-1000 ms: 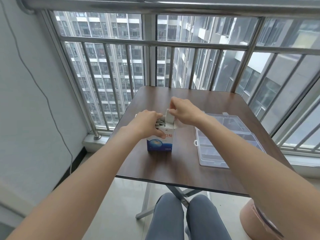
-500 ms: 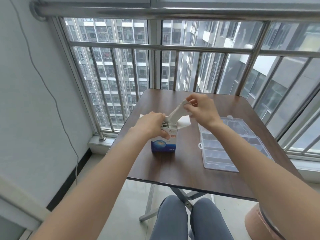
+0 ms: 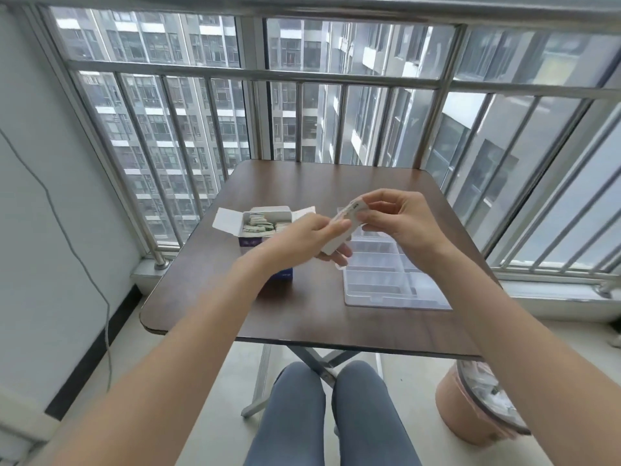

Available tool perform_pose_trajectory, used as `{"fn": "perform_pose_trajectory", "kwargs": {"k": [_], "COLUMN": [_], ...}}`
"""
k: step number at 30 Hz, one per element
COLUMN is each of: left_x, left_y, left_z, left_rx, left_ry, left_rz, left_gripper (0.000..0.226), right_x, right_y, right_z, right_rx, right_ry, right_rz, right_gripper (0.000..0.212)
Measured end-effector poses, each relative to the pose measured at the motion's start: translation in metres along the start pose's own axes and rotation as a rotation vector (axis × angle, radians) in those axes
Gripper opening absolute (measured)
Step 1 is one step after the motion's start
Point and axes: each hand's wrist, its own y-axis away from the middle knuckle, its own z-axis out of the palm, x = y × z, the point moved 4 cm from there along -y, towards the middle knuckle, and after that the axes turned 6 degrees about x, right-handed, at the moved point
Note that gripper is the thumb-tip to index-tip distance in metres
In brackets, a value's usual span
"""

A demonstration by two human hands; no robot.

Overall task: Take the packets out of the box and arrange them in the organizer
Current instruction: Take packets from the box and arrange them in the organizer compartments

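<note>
**Holding One Packet Up Over the Bench**

Holding a white packet (image 3: 342, 227) in the air, both hands are working together just above the bench (image 3: 302, 317). The left hand (image 3: 302, 237) is pinching the near end of the packet, and the right hand (image 3: 393, 220) is pinching the far end with curled fingers (image 3: 369, 216). No fingers are spread wide; on both hands they are closed on the packet. Two hands are probably sharing it because it is thin and bendy, so it is easier to straighten or turn this way.

The box (image 3: 265, 230) is standing on the bench just to the left of the packet. Its top flaps are hanging open, and more packets (image 3: 260, 227) are sticking up inside it, packed close. The open flaps are leaving the top free, so fingers can reach in.

The clear organizer (image 3: 389, 280) is lying flat on the bench to the right of the box, right under the held packet. Its little compartments are looking empty, but the plastic is see-through, so that is hard to tell for sure. Its lid seems to be folded back, though the hands are hiding that part.

The job is looking like it is only starting. The packet is hanging over the organizer, likely so it can go down into a compartment next.
</note>
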Motion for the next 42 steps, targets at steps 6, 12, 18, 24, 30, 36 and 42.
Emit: {"fn": "perform_pose_trajectory", "kwargs": {"k": [6, 12, 18, 24, 30, 36, 42], "left_x": [-0.006, -0.018, -0.023, -0.018, -0.020, -0.022, -0.023], "left_y": [-0.003, -0.006, -0.008, -0.011, -0.008, -0.005, -0.002], "left_z": [0.030, 0.045, 0.050, 0.050, 0.051, 0.048, 0.050], "left_rx": [-0.017, 0.069, 0.140, 0.219, 0.248, 0.331, 0.380], "left_ry": [0.297, 0.428, 0.476, 0.489, 0.494, 0.464, 0.529], "left_rz": [-0.008, -0.064, -0.089, -0.058, -0.063, -0.054, -0.065], "left_gripper": [0.020, 0.023, 0.013, 0.013, 0.017, 0.018, 0.021], "right_x": [0.018, 0.030, 0.040, 0.042, 0.045, 0.042, 0.046], "right_y": [0.010, 0.018, 0.022, 0.027, 0.031, 0.031, 0.036], "right_z": [-0.017, -0.028, -0.034, -0.035, -0.037, -0.037, -0.037], "right_rx": [0.112, 0.170, 0.136, 0.145, 0.140, 0.087, 0.112], "right_ry": [0.047, 0.114, 0.081, 0.046, 0.040, 0.003, -0.038], "right_rz": [0.098, 0.226, 0.283, 0.326, 0.318, 0.327, 0.359], "right_gripper": [0.018, 0.013, 0.017, 0.030, 0.021, 0.022, 0.015]}}
